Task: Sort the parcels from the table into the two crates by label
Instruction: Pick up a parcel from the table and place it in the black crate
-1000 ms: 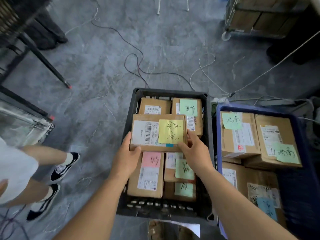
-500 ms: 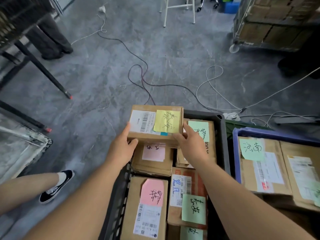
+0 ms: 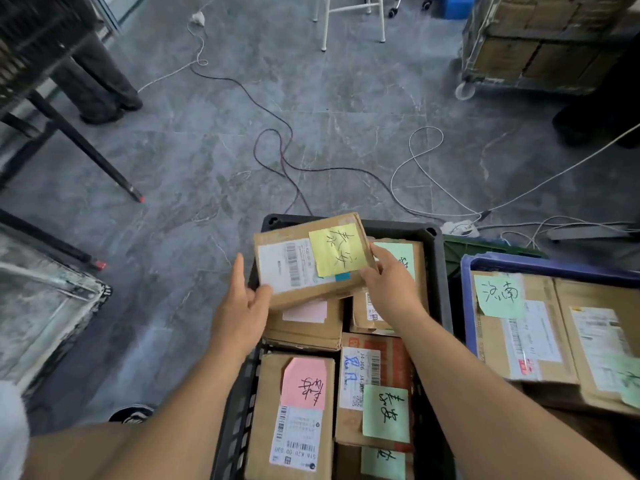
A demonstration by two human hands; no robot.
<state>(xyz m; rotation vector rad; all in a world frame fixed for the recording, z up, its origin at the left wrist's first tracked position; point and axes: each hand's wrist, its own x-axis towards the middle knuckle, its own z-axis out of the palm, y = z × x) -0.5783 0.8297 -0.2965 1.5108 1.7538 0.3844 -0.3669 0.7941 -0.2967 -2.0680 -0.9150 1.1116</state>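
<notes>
Hands (image 3: 242, 313) (image 3: 389, 289) grip yellow-noted parcel (image 3: 308, 261) at both ends over black crate (image 3: 437, 271).

No sleeves anywhere; both forearms bare right down to wrist; left hand (image 3: 242, 313) and right hand (image 3: 389, 289) bare too, no gloves, rings or watch; bit of white clothing (image 3: 12, 434) at bottom left edge, blurry; dark shoe (image 3: 133, 412) with white sole poking out under left arm
</notes>
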